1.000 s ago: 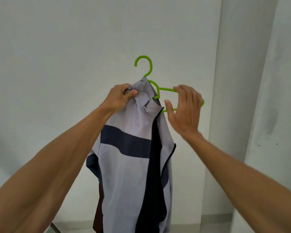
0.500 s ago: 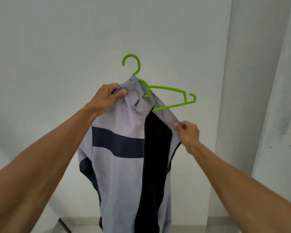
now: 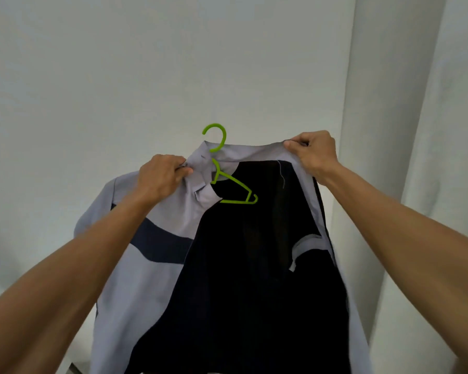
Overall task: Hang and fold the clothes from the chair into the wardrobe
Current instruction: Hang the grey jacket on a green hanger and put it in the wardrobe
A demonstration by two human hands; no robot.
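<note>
I hold a light grey jacket with a dark navy stripe and black lining up in front of me, spread open. A lime green plastic hanger sits inside it, hook sticking up above the collar, its right arm bare against the black lining. My left hand grips the left shoulder and collar over the hanger's left side. My right hand pinches the right collar edge and holds it out high to the right, apart from the hanger.
A plain white wall fills the background. A white vertical panel or pillar stands close on the right, just behind my right hand. A strip of floor shows at the bottom left.
My right hand moved from the jacket's front edge up to the right collar and pulled the jacket wide open. The black lining and the hanger's right arm now show inside.
</note>
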